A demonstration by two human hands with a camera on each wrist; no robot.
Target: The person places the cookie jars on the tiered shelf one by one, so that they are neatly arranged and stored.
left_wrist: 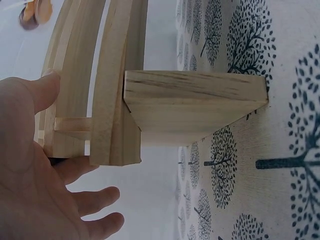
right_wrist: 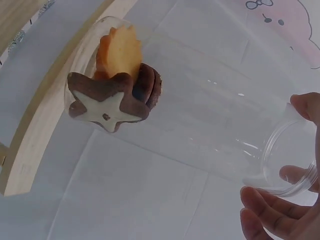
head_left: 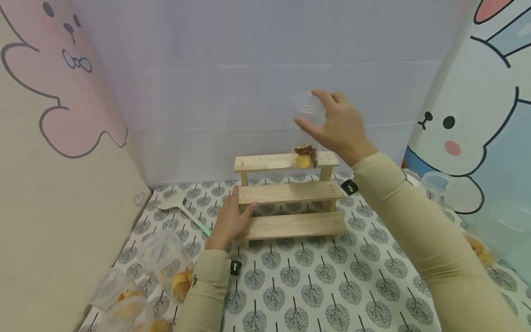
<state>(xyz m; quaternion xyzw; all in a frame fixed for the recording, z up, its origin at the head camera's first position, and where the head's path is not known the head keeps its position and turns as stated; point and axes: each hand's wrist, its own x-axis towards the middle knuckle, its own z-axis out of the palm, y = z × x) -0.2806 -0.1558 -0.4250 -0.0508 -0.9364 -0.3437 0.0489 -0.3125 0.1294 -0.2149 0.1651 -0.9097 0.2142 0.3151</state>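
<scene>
The right hand [head_left: 338,122] grips a tall clear jar [right_wrist: 200,110] near its lidded top. Cookies [right_wrist: 112,100], one star-shaped and one yellow with a wavy edge, lie at the jar's bottom. In the head view that bottom is at the top step of a three-step wooden rack [head_left: 290,192]; whether it touches the wood I cannot tell. At the rack's left end is the left hand [head_left: 232,221], its thumb by the middle step and its fingers spread along the side. The left wrist view shows this hand [left_wrist: 45,165] beside the step ends, fingers loosely extended.
Several clear jars with yellow-brown food [head_left: 181,283] lie at the front left. Behind them are a white spatula with a green handle [head_left: 176,202] and a fork [head_left: 172,224]. More clear containers [head_left: 437,182] stand at the right. Cloth walls enclose the patterned tabletop.
</scene>
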